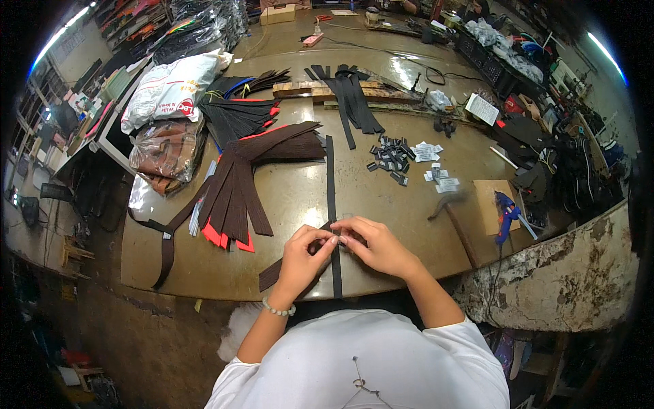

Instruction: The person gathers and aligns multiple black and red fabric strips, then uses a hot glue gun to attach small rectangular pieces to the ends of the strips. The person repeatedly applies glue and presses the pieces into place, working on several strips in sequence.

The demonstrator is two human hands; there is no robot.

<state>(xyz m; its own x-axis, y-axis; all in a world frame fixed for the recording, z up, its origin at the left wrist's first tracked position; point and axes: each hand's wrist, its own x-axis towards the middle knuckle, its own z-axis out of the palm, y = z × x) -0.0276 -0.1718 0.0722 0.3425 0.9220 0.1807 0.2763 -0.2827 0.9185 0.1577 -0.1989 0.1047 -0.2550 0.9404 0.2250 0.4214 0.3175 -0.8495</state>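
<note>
Thumb and fingers of my left hand (304,258) are pinched together, and a dark brown strap (270,277) slants out from beneath that hand toward the table's front edge. My right hand (375,248) meets it fingertip to fingertip, also pinched closed. Whatever small piece sits between the fingertips is mostly covered. A long black strap (331,178) lies straight up the table and passes under the fingers. To the left, a fanned bundle of brown straps (235,180) shows red ends. Farther right are a heap of small black pieces (392,157) and several white labels (428,151).
Black straps (351,99) drape over a wooden board (395,91) at the back. A blue glue gun (506,217) rests on cardboard at right, its cord hanging off. Plastic bags (174,88) and a brown bundle (163,155) crowd the left. A worn wall (545,290) stands at lower right.
</note>
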